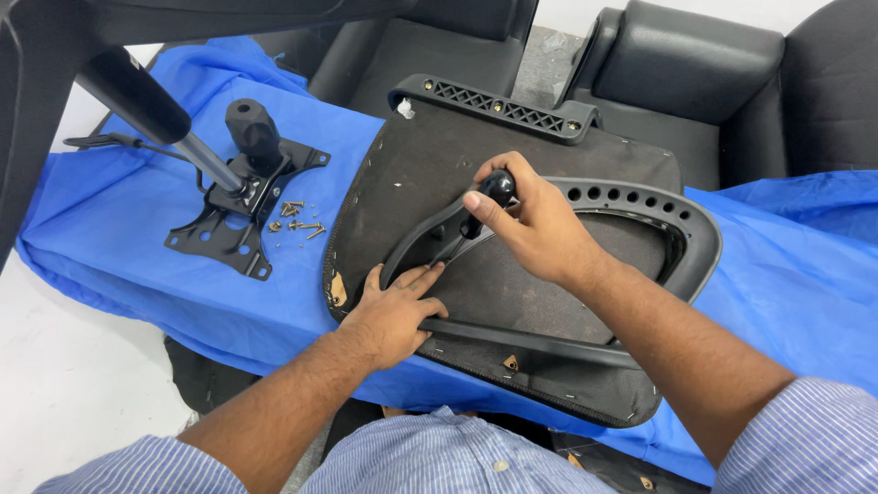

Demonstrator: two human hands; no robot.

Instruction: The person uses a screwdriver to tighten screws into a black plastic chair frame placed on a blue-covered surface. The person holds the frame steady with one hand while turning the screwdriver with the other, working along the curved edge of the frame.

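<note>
Your right hand (535, 224) is closed around the black handle of a screwdriver (485, 206), fingers wrapped tight near its rounded top, thumb along the side. The shaft runs down and left from your fist, and its tip meets the curved black armrest frame (640, 206) just above your left hand (393, 311). That left hand lies flat and open, gripping nothing, fingers spread and pressing on the frame's lower bar where it crosses the upturned seat pad (430, 155). The seat pad lies near the middle of the tabletop, on a blue cloth (119, 247) that covers it. Toward the left edge of the tabletop, well apart from both hands, sits a black metal chair plate (242, 206) with a small scatter of screws (297, 220) just beside it.
</note>
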